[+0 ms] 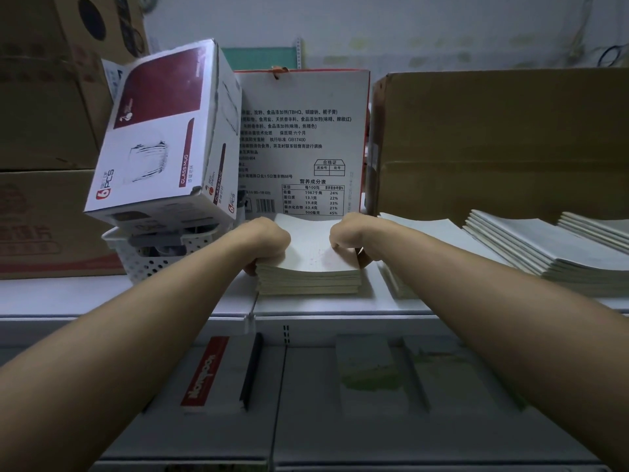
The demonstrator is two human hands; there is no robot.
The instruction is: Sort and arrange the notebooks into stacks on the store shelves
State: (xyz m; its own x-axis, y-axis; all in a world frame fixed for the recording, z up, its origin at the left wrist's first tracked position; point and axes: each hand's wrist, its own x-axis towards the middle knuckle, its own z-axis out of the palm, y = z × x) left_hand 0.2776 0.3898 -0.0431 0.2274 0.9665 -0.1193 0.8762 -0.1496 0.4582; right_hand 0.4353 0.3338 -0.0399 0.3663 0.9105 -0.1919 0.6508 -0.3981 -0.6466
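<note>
Left hand grips the left edge of the stack, fingers curled down the side. Right hand grips the right edge in the same way. The stack lies on the shelf, set back from the front lip, with bare shelf in front. Basket just beside the left hand, mug box tilted on it. Food box upright close behind. Second stack just to the right, fanned stacks beyond, carton behind. Light dim. Both forearms reach forward, wrists bent down.
</note>
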